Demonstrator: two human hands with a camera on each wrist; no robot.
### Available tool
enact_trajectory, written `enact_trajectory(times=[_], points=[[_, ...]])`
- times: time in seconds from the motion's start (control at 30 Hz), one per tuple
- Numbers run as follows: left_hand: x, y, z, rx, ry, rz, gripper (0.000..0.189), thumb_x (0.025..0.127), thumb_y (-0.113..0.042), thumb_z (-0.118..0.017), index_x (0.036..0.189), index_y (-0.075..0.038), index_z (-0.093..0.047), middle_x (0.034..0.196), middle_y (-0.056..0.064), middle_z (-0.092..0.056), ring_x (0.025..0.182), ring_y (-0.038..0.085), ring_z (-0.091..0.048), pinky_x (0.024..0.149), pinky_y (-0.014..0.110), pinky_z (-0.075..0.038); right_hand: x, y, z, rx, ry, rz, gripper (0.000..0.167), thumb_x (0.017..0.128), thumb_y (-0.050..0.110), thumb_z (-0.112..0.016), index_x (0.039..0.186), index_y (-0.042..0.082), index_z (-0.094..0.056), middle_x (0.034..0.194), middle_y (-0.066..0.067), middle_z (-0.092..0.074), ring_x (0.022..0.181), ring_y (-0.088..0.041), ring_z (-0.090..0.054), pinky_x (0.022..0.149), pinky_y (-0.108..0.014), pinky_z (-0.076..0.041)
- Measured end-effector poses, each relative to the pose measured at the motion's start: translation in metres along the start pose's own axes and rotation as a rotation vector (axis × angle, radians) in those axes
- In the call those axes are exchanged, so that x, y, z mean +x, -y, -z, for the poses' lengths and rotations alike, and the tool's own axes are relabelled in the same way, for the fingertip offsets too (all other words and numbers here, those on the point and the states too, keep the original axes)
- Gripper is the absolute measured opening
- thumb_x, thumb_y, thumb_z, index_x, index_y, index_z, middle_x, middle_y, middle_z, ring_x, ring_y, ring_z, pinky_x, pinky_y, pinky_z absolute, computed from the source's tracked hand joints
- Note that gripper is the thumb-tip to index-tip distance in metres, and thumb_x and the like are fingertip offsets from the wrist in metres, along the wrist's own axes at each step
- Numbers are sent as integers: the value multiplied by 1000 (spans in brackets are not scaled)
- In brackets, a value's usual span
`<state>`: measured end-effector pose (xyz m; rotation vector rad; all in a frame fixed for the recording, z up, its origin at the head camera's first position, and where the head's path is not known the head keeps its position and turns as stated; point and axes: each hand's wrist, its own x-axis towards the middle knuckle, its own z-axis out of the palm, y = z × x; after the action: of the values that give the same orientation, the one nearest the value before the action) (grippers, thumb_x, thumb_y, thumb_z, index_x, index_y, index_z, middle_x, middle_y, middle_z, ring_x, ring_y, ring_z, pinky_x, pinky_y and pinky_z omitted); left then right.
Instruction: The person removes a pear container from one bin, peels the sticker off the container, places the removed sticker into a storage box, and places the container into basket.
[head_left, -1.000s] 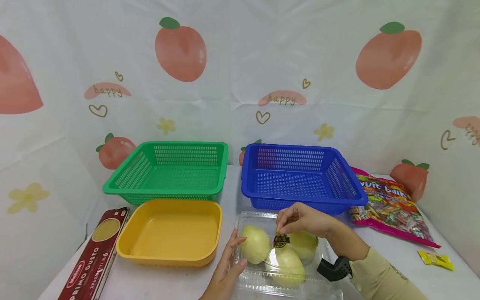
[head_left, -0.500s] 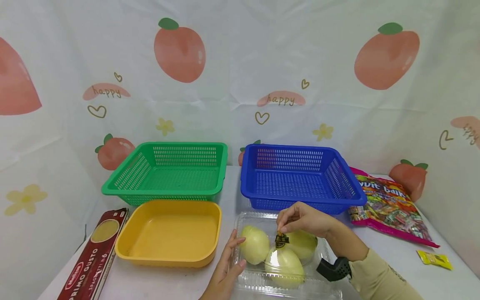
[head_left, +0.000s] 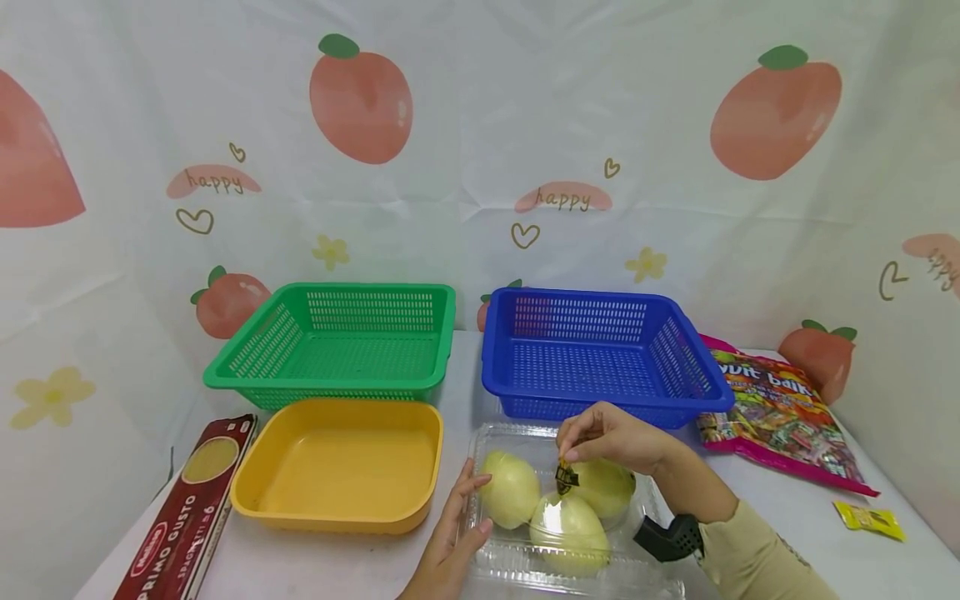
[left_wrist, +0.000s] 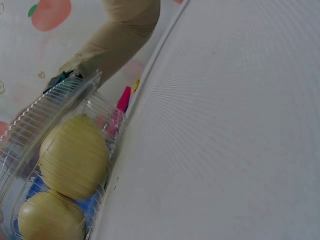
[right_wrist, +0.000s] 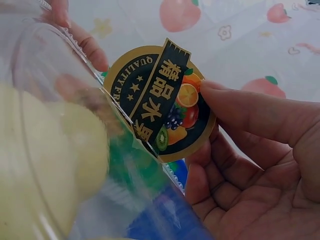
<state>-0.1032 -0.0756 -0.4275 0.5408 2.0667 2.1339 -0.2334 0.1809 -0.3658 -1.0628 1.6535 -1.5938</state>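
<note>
A clear plastic clamshell box [head_left: 501, 431] holds 3 pale yellow-green fruits [head_left: 568, 529], which look like pears or small melons. On its lid is a round black-and-gold fruit sticker [right_wrist: 152, 97], bent up at the end nearest my right hand [head_left: 615, 442]. Thumb and forefinger of that hand pinch the sticker's edge, while its other part still touches the plastic. My left hand [head_left: 453, 529] rests against the box's left side with extended fingers. In the left wrist view the fruits [left_wrist: 75, 157] show through the box wall; the left hand itself is hardly visible there.
Behind the box stands a blue basket [head_left: 607, 404], with a green basket [head_left: 322, 383] to its left. A yellow tub [head_left: 337, 527] and a red spaghetti pack [head_left: 183, 517] lie left. At right are a candy bag [head_left: 780, 408] and a small yellow packet [head_left: 870, 520].
My right hand has lifted slightly, and the sticker has turned from lying fairly flat to standing more edge-on. The left hand and the box have stayed in place.
</note>
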Motion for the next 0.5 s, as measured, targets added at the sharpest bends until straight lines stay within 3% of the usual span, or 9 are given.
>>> enact_trajectory(times=[0.5], points=[[0, 0, 1, 19, 4, 10, 45, 98, -15, -41, 140, -7, -27, 156, 15, 13, 140, 39, 18, 106, 57, 10, -1, 3, 0, 3, -34, -6, 25, 90, 0, -55, 93, 18, -73, 93, 10, -65, 90, -6, -56, 86, -24, -45]])
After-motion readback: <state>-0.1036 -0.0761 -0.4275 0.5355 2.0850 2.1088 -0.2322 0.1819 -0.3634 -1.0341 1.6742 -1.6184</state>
